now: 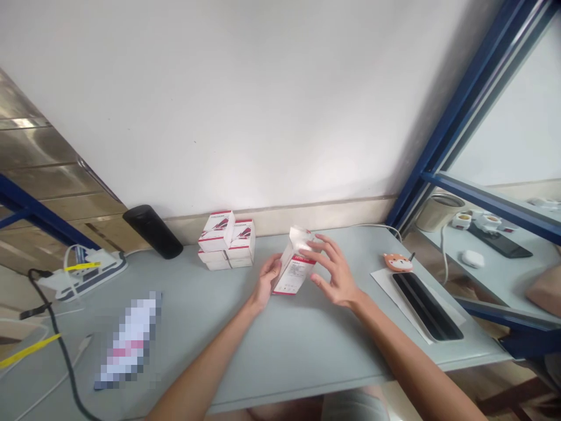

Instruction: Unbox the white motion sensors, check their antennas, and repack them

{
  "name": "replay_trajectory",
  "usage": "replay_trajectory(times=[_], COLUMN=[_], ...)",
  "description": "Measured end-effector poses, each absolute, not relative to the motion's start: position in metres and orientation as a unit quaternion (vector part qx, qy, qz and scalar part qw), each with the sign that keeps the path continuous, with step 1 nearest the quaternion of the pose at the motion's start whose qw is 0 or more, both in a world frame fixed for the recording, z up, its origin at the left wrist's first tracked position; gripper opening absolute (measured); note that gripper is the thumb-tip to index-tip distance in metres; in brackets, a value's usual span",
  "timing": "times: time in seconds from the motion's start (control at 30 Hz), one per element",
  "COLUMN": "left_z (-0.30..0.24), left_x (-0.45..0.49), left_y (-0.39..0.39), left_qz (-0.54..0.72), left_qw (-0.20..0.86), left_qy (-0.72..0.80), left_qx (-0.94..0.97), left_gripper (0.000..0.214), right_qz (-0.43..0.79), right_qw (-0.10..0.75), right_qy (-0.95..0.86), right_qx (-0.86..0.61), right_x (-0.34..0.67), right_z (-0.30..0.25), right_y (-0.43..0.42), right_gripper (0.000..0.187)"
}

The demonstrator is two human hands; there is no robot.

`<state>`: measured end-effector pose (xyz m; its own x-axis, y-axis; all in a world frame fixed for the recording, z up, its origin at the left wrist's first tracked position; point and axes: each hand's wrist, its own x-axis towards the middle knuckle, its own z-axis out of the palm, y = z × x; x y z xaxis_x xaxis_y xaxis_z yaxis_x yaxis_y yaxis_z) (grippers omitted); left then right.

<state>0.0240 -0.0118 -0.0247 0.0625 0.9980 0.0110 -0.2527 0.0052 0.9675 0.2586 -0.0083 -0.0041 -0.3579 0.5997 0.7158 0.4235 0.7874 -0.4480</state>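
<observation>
My left hand [265, 285] grips the lower left side of a small white and red carton [294, 264], holding it tilted above the grey table [280, 339]. The carton's top flap stands open. My right hand [333, 270] is beside the carton's upper right, its fingers spread and its fingertips touching the open flap end. Behind them, by the wall, stands a stack of several matching white and red boxes [228, 240].
A black cylinder [151, 230] lies at the back left. A white power strip [83, 272] with cables sits far left. A long black tray [426, 304] on paper and an orange figure [398, 262] lie right. A blue frame [456, 128] borders the right side.
</observation>
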Motion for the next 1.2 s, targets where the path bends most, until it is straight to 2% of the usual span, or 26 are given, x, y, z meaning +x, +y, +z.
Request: replay_trajectory(times=[0.1,0.23,0.4,0.47,0.57,0.63,0.77,0.93,1.13,1.2], left_z=[-0.022,-0.021,-0.024,-0.026,-0.029,-0.032,-0.035,-0.032,-0.024,-0.018], left_x=[0.022,0.026,0.027,0.025,0.021,0.022,0.027,0.037,0.035,0.032], left_y=[-0.016,-0.026,-0.028,-0.026,-0.023,-0.02,-0.017,-0.018,-0.016,-0.017], left_qz=[0.574,0.588,0.536,0.547,0.561,0.566,0.561,0.544,0.545,0.525], left_qw=[0.513,0.438,0.266,0.253,0.229,0.218,0.204,0.109,0.126,0.123], left_qy=[0.425,0.42,0.409,0.402,0.389,0.376,0.341,0.297,0.323,0.333], left_qx=[0.477,0.535,0.689,0.69,0.694,0.7,0.726,0.777,0.763,0.774], left_gripper=[0.04,0.05,0.038,0.034,0.033,0.035,0.039,0.05,0.062,0.061], right_qz=[0.099,0.09,0.103,0.155,0.233,0.269,0.319,0.253,0.224,0.17], right_qw=[0.456,0.46,0.577,0.581,0.513,0.491,0.529,0.596,0.542,0.465], right_qy=[-0.823,-0.826,-0.716,-0.692,-0.738,-0.751,-0.722,-0.694,-0.728,-0.751], right_qx=[-0.323,-0.313,-0.378,-0.399,-0.372,-0.35,-0.312,-0.316,-0.355,-0.436], right_x=[0.25,0.235,0.227,0.229,0.233,0.236,0.242,0.238,0.241,0.25], right_z=[-0.003,-0.007,-0.016,-0.017,-0.016,-0.015,-0.011,-0.004,-0.009,-0.017], right_y=[-0.012,-0.018,-0.02,-0.019,-0.018,-0.018,-0.019,-0.022,-0.01,0.002], right_gripper=[0.049,0.05,0.059,0.052,0.03,0.027,0.016,0.011,0.037,0.036])
